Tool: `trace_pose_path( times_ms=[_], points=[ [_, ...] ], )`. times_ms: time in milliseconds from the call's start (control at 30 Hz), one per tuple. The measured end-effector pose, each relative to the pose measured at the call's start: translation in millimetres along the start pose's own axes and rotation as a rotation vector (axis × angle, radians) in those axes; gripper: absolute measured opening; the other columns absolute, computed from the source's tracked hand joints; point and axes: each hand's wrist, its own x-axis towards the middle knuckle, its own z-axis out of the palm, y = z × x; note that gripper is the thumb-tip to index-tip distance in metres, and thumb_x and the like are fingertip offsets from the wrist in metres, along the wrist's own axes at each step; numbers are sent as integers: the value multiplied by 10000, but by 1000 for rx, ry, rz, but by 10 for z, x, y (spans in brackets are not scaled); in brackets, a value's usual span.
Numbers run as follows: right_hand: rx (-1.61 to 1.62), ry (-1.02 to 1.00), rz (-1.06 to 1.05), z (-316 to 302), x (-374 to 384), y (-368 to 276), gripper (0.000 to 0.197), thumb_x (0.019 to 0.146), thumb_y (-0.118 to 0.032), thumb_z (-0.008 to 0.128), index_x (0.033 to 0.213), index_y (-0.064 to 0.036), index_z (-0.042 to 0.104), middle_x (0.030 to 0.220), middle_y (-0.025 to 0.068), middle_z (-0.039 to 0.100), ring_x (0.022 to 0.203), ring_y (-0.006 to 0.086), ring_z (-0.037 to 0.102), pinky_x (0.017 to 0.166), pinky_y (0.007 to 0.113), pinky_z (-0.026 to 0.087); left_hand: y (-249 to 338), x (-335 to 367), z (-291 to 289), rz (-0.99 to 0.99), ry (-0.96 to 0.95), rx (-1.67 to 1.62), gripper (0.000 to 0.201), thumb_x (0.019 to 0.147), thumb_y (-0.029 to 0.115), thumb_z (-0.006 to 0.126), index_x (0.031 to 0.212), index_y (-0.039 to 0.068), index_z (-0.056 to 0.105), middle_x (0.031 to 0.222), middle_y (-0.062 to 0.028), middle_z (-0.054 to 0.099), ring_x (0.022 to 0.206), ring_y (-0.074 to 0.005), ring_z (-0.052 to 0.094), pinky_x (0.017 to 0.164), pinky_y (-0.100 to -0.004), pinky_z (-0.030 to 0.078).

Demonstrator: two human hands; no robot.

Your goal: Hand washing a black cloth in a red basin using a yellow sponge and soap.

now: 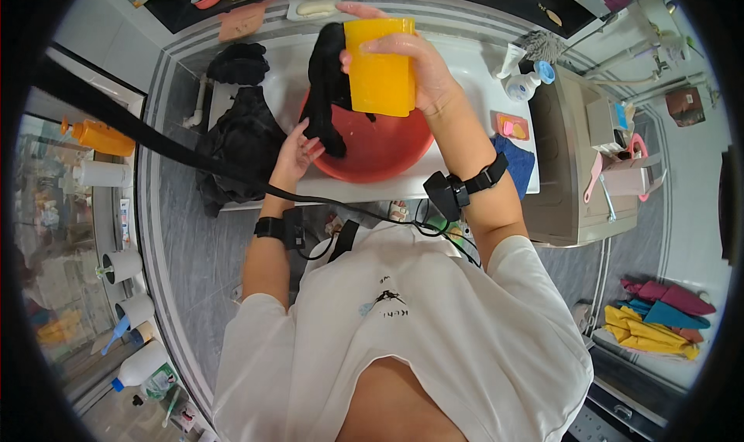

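Observation:
My right hand (425, 66) grips a yellow rectangular block (381, 77), its thumb across the front and fingertips showing past the left and top edges. Just left of the block, a long black cloth (324, 77) reaches down to the left rim of a red basin (387, 161). What holds up its upper end is hidden or unclear. My left hand (296, 153) is open, palm partly up and fingers spread, beside the lower part of that cloth; I cannot tell whether the fingertips touch it. The basin stands in a white sink (473, 77), and the block covers part of its inside.
Black garments (244, 139) lie over the sink's left side. At its right are a white tube (509, 60), a bottle with a blue cap (523, 85), a small pink dish (512, 126) and blue cloth (513, 163). A beige washing machine (558, 163) stands further right. A black cable (194, 159) crosses the view.

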Motion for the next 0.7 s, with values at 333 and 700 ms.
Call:
trace_pose_path(
  times_ms=[333,700],
  points=[
    [153,-182,171,319,76,535,660,713,-97,588,1336,-28,380,926,110,525,822,235,593,731,343,504,-22,-71,619,1,-954,-822,464,826,547,536,1035,133,563,1000,-106,589,1016,-248,530,912,-527,383],
    [-1427,553,-12,-361,-28,1570,585,674,-221,735,1160,-31,470,1025,191,531,923,335,565,757,415,481,-1,-59,454,135,-768,-784,403,892,359,464,1181,85,524,1220,-122,532,1124,-295,516,957,-436,415]
  ],
)
